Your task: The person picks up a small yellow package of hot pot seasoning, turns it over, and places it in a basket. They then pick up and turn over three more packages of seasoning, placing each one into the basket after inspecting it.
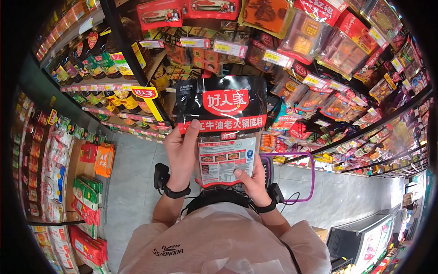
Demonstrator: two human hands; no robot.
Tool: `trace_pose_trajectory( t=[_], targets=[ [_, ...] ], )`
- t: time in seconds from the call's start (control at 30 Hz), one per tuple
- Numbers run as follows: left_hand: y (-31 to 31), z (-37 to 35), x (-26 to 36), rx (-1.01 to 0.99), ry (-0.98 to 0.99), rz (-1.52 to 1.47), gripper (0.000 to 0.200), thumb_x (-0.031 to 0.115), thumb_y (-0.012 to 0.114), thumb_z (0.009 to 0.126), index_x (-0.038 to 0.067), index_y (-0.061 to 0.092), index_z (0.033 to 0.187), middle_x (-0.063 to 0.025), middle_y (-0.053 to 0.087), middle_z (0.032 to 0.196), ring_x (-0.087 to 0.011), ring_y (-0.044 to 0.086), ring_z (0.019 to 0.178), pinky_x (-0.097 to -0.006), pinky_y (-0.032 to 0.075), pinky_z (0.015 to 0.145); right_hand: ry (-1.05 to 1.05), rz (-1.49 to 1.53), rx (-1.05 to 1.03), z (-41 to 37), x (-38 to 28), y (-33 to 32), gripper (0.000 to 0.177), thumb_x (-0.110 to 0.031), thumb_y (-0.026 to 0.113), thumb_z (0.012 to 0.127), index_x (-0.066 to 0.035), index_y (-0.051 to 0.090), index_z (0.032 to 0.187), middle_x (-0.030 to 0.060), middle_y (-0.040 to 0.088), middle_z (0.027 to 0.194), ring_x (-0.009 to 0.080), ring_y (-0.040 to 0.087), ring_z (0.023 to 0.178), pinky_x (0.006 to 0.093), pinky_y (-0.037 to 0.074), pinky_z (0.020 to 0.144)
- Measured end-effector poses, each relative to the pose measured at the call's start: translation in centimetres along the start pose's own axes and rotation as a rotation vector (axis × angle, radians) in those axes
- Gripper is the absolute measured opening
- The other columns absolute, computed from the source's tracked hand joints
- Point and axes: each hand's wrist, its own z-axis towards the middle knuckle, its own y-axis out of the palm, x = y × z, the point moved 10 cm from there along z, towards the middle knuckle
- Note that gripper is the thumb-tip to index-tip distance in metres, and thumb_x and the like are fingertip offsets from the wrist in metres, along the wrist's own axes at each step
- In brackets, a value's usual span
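Held up in front of my chest is a bag of hotpot base (228, 121), black at the top with a red band and a printed label on its lower part. My left hand (181, 148) grips its left edge, thumb across the red band. Lower down on the right side, my right hand (255, 182) pinches the bag with the thumb on the label. The fingers behind the bag are hidden. The bag is roughly upright, its printed face toward me.
Ahead, hanging seasoning packs (292, 36) fill a rack with price tags. Bottles (114, 61) line shelves at the left. A basket with a purple handle (312, 178) is behind the bag. Rice bags (86, 196) are on the left, and a dark display case (360, 237) stands at lower right.
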Motion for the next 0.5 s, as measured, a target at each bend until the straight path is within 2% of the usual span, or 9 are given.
trace_pose_trajectory(
  t=[0.17,0.23,0.33,0.47,0.5],
  targets=[
    [1.8,-0.4,-0.4,-0.111,-0.078,-0.149,0.019,0.014,0.055,0.097,0.0,0.059,0.109,-0.002,0.065,0.097,-0.005,0.058,0.083,-0.0212,0.046,0.074,-0.012,-0.02,0.057,-0.3,-0.6,-0.9,0.061,0.003,0.063,0.083,0.0,0.034,0.137,0.009,0.053,0.125,0.0147,0.051,0.115,0.0318,0.039,0.099],
    [2.6,-0.8,-0.8,-0.206,-0.089,-0.155,0.026,0.011,0.054,0.097,0.0,0.053,0.12,-0.0041,0.063,0.108,-0.0074,0.058,0.093,-0.0229,0.047,0.081,-0.038,-0.043,0.072,0.1,-1.6,-1.3,0.062,0.002,0.063,0.083,0.0,0.035,0.137,0.0091,0.053,0.125,0.0148,0.051,0.115,0.0316,0.039,0.099],
    [5.2,-1.9,-0.6,-0.427,-0.035,-0.001,0.041,0.006,0.054,0.095,-0.001,0.041,0.134,-0.0056,0.057,0.121,-0.0091,0.055,0.103,-0.0249,0.045,0.086,-0.126,-0.06,0.134,1.2,-3.6,-2.1,0.06,-0.002,0.064,0.084,0.0,0.035,0.137,0.0093,0.054,0.124,0.0149,0.052,0.113,0.0316,0.04,0.098],
    [6.5,-3.2,-2.0,-0.589,-0.083,0.153,0.059,0.004,0.059,0.091,-0.002,0.03,0.142,-0.0073,0.053,0.126,-0.0117,0.052,0.112,-0.027,0.043,0.092,-0.249,-0.088,0.19,3.1,-7.9,-2.1,0.056,-0.005,0.063,0.086,0.001,0.037,0.134,0.0087,0.056,0.119,0.0141,0.053,0.109,0.0308,0.041,0.096],
    [7.0,-3.4,-1.6,-0.603,-0.086,0.085,0.062,0.004,0.06,0.09,-0.002,0.029,0.143,-0.0083,0.053,0.127,-0.0129,0.051,0.113,-0.0276,0.043,0.093,-0.273,-0.087,0.197,3.3,-8.8,-2.0,0.055,-0.006,0.063,0.086,0.001,0.037,0.134,0.0087,0.056,0.118,0.0139,0.053,0.108,0.0306,0.041,0.095]
  ],
)
